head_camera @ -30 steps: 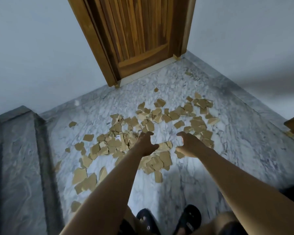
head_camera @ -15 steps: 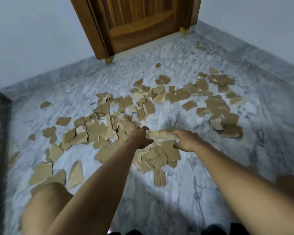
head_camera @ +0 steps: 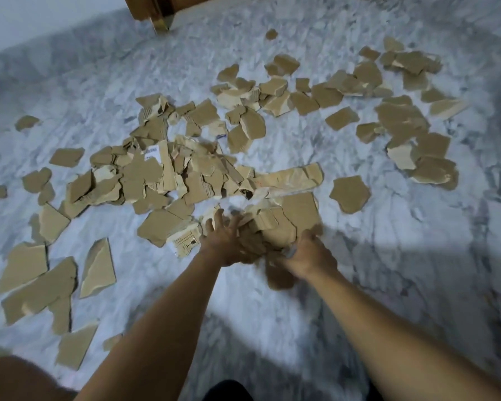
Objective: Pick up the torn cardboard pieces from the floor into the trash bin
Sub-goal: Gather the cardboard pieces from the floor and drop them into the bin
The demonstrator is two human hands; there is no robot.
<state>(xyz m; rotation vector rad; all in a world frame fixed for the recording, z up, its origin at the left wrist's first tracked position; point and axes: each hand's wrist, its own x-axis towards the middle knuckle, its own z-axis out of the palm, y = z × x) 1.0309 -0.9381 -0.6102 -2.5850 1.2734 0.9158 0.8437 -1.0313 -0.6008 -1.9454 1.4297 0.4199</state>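
Note:
Several torn brown cardboard pieces (head_camera: 168,175) lie scattered over the grey-white marble floor (head_camera: 272,314), densest in the middle. My left hand (head_camera: 226,241) and my right hand (head_camera: 307,253) are low at the near edge of the pile, pressed against a bunch of cardboard pieces (head_camera: 284,224) from both sides. Blurred brown scraps sit between and just below the palms. The left fingers are spread over the bunch; the right fingers curl around its other side. No trash bin is in view.
The bottom of a wooden door frame (head_camera: 156,13) stands at the top. More cardboard pieces (head_camera: 411,120) spread to the far right and large ones (head_camera: 41,285) to the near left. My knee (head_camera: 18,377) is at the bottom left.
The view has dropped closer to the floor. Both hands have moved toward me and closed in on a bunch of pieces, which now sits gathered between them.

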